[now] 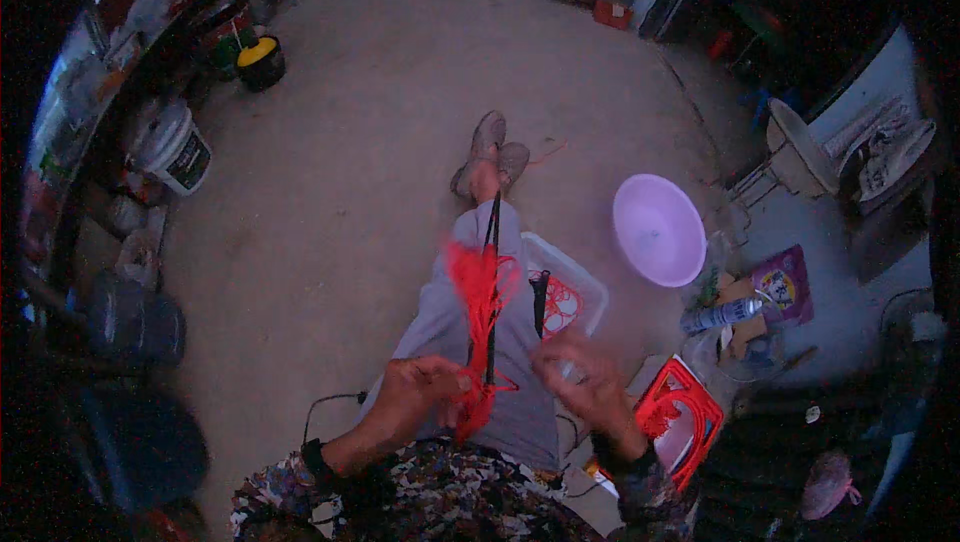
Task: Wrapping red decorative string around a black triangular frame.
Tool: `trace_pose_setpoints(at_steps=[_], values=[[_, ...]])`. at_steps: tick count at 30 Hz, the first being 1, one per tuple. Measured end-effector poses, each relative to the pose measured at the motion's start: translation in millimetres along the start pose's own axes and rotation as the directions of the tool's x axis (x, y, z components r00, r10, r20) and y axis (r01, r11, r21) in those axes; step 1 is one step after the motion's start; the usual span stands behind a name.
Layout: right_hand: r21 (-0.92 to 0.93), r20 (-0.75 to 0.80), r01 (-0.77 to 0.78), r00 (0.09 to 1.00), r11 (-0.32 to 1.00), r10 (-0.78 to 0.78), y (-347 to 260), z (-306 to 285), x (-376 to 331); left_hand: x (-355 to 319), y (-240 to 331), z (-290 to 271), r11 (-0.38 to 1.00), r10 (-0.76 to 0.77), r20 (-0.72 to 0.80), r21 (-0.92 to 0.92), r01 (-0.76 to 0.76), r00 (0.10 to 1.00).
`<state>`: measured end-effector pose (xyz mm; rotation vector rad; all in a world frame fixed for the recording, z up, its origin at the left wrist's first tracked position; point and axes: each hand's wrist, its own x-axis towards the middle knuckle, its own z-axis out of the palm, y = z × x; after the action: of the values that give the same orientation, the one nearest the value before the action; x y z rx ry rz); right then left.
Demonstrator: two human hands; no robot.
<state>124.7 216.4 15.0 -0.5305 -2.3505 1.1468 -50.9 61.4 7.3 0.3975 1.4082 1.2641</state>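
Observation:
Over my lap, my left hand [425, 392] pinches the lower part of a bundle of red cord [482, 312]. The bundle's top end is smeared by motion. Beside it, a dark strap or cord [494, 227] runs in a taut line from near my crossed feet toward my lap. A thin loop of red strand sticks out from the bundle toward my right hand [580, 374]. That hand hovers right of the bundle with bent fingers, too blurred to show whether they hold a strand.
Right of my legs stands a clear plastic box [590, 287] with red strands in it. Beyond it sits a purple basin [658, 229]. A red-rimmed tray [690, 412] holds red cord near my right forearm. A spray can [722, 315] lies farther right; a white bucket [180, 149] stands left.

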Motion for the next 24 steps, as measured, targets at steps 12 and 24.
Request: trace_pose_setpoints(at_steps=[12, 24], values=[[-0.284, 0.003, 0.109, 0.994, 0.953, -0.113, 16, 24, -21, 17, 8, 11, 0.963, 0.096, 0.236, 0.225, -0.151, 0.967], [0.889, -0.447, 0.306, 0.745, 0.341, 0.496, 17, -112, -98, 21, 17, 21, 0.931, 0.019, 0.447, -0.335, 0.147, 0.895]])
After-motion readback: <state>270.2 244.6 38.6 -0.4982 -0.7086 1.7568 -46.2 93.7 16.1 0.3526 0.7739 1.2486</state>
